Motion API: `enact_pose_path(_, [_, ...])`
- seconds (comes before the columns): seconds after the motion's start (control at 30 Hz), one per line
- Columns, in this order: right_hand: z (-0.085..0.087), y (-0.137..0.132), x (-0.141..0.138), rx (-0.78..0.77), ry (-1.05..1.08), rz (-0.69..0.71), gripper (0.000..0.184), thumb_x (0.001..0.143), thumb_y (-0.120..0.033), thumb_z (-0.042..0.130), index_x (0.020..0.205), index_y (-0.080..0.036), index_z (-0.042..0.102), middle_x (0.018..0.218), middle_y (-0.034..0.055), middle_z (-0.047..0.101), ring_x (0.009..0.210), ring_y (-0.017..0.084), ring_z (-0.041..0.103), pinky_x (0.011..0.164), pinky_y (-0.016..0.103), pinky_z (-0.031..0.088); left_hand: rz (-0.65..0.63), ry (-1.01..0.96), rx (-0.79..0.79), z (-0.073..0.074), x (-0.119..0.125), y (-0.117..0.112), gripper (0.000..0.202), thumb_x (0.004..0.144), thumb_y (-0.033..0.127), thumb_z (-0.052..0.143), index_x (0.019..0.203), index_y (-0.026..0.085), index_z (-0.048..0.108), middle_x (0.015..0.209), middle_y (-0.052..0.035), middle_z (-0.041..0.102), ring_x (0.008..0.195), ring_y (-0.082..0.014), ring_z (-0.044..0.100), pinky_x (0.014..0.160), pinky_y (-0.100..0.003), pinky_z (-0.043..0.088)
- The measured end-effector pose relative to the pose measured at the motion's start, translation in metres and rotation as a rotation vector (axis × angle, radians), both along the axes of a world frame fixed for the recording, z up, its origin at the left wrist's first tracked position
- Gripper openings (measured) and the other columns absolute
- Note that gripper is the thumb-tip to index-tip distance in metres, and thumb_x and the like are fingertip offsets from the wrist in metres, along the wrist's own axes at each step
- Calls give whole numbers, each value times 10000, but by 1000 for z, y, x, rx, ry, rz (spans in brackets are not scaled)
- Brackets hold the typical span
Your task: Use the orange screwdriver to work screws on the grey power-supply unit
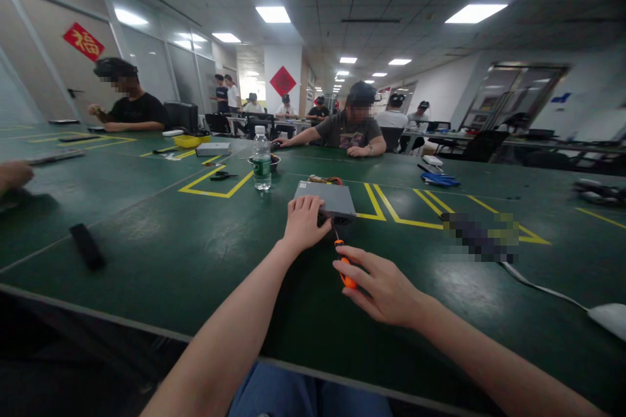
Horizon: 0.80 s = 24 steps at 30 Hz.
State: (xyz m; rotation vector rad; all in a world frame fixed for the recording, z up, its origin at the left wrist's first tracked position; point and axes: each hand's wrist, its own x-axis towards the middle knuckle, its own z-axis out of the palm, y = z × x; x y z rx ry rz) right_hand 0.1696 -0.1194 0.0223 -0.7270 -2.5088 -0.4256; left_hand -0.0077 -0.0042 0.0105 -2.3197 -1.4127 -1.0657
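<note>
A grey metal computer power supply (335, 197) lies on the green table, with coloured wires (325, 180) coming out at its far side. My left hand (306, 221) grips its near left part, fingers over the top and thumb at the front face. In my right hand (374, 280) is a screwdriver (346, 268) with an orange and black handle, held between thumb and fingers. Its thin shaft points up at the front face of the power supply. The exact spot where the tip meets the metal is too small to make out.
A water bottle (262, 159) stands before a bowl (274, 161) beyond the power supply. A black bar-shaped object (87, 246) lies at left. Blue-handled tool (440, 178), a blurred-out dark object (476, 236) and a white cable (538, 285) are at right. Co-workers sit across the table.
</note>
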Motion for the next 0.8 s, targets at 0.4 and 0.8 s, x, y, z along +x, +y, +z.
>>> enact_pose_path(0.4, [-12, 4, -14, -88, 259, 61, 292, 886, -325, 476, 1143, -190, 446, 1179, 147, 515, 1051, 225, 555, 816, 347, 505, -10, -24, 101, -3, 2, -3, 261, 901, 275, 347, 1089, 221, 519, 1197, -42, 560, 1192, -182, 424, 1060, -398, 193])
enact_pose_path(0.8, [-20, 3, -22, -95, 298, 90, 319, 843, -313, 554, 1096, -183, 410, 1164, 143, 555, 1016, 216, 580, 815, 342, 512, -60, 17, 30, -2, 1, -5, 282, 859, 273, 425, 1124, 240, 519, 1222, -29, 546, 1157, -193, 444, 1012, -374, 261])
